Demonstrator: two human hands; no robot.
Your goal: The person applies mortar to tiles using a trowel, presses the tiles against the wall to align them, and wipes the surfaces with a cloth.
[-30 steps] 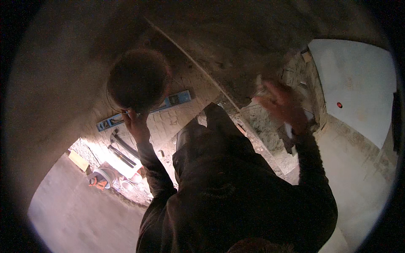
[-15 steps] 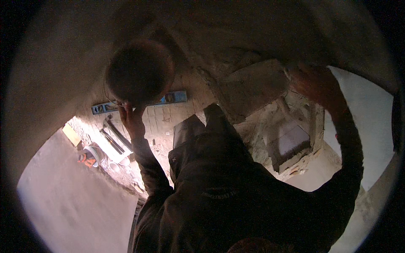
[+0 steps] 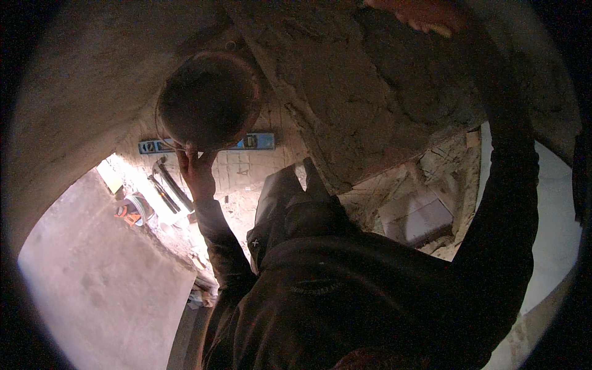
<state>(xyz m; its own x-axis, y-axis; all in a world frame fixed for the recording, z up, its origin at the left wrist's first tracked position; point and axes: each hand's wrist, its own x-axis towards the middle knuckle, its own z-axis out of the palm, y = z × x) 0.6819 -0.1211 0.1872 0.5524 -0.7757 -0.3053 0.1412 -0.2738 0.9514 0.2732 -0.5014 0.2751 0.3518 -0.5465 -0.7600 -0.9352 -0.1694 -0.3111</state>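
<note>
A dark, round bucket with a thin wire handle hangs in front of me, left of the middle. Its inside is too dark to make out. My left hand is closed at the near edge of the bucket, holding it up. Far up at the right, my right hand reaches out to a rough, mortar-covered surface. Its fingers look curled, and the upper picture edge crops the hand. Whatever it may hold is too dark to name.
Behind the bucket lies a blue spirit level. Farther left are a hammer, a tub with an orange-handled tool and a pale board. A pale block sits right of my legs, beside a white panel.
My right hand has swung up and away from me, from beside the white panel to the upper edge. The bucket has shifted slightly right, still in my left hand.
</note>
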